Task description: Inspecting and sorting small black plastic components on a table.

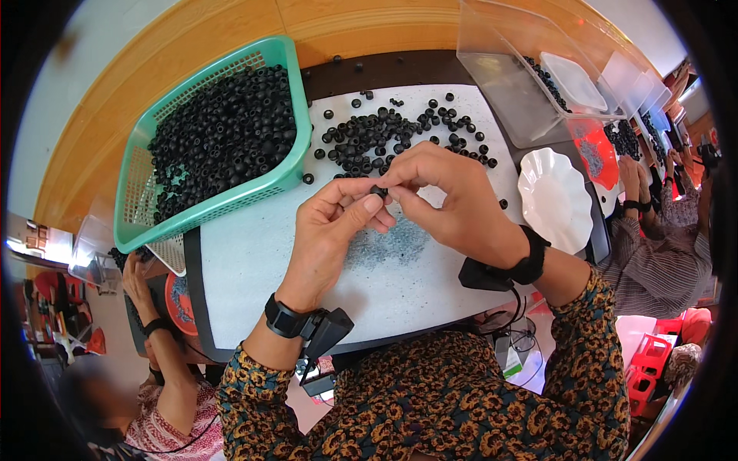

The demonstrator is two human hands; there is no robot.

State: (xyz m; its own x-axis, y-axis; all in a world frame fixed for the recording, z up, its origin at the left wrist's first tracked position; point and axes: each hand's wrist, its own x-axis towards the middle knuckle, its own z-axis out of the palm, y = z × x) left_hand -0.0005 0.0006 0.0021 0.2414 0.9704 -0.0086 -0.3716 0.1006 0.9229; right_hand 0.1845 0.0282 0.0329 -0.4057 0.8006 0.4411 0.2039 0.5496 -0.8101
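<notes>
Pinching a black bead at the frame's centre with the left hand, and at its right edge with the right hand. Best to stay steady, working low over the white sheet, short of the loose beads, upper centre.

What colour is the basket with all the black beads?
Green, clearest in the head view.

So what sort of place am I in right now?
Probably a small shared workshop: a green basket of black bead-like pieces, more scattered on a white sheet, and other people on both sides.
</notes>
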